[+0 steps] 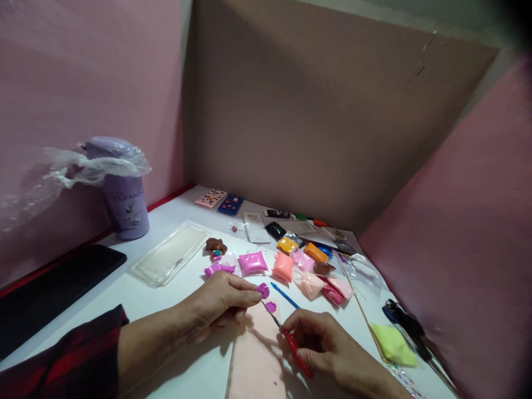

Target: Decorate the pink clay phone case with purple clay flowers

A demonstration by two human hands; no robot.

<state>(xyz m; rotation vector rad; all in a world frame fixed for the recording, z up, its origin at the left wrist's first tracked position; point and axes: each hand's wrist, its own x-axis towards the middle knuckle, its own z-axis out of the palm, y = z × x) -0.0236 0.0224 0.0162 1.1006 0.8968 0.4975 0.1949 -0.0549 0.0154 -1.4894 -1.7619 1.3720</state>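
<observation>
Between thumb and fingers, my left hand [222, 305] pinches a small purple clay piece [263, 290] with a scalloped edge. My right hand [320, 343] is closed on red-handled scissors [294, 344], whose narrow blades point up and left at the held piece. From this angle I cannot tell whether the blades touch it. A second purple clay piece [271, 306] lies just below, on a pale peach clay sheet [257, 354]. Beyond the scissors lies a blue pen-like tool [285, 295] on the white table.
Several clay packets surround a purple one [252, 262] and a coral one [283, 266] ahead. A clear plastic tray [170, 253] lies left, near a lilac cup [125, 199] and a black phone-like slab [62, 293]. A thin stick [361, 310] and yellow-green packet [393, 344] are at right.
</observation>
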